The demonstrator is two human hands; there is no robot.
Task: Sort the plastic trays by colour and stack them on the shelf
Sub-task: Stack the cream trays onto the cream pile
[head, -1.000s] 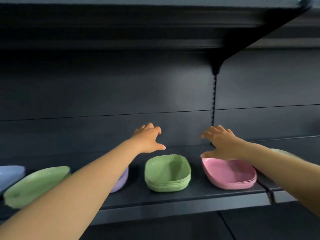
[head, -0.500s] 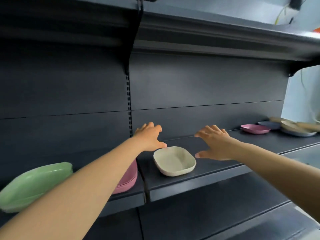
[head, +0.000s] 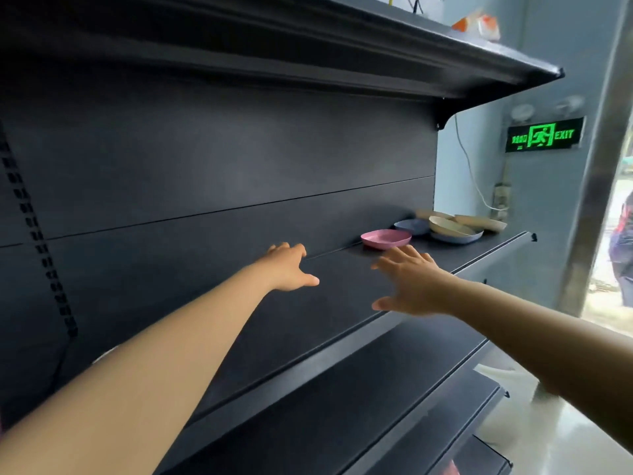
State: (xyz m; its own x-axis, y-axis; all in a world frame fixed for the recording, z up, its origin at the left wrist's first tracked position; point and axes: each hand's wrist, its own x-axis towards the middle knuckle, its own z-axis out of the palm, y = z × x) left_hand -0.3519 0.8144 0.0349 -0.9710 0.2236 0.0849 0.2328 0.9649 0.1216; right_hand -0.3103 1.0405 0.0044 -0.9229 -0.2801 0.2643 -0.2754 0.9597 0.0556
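Both hands reached out bare over the dark metal shelf (head: pixel 342 303), neither holding anything: the left hand (head: pixel 286 267) hovered with fingers loosely spread toward the back panel, the right hand (head: pixel 409 284) splayed flat just above the shelf surface. The nearest unsorted piece, a shallow pink plastic tray (head: pixel 386 238), lay just beyond the right fingertips, far and slightly to the left of them, putting the right grip nearer than the left. Farther right along the same shelf sat a loose pile of beige and blue plastic trays (head: pixel 454 229), close to the shelf's right end. The stretch of shelf beneath both hands was bare, and the front lip ran diagonally from near left to far right.
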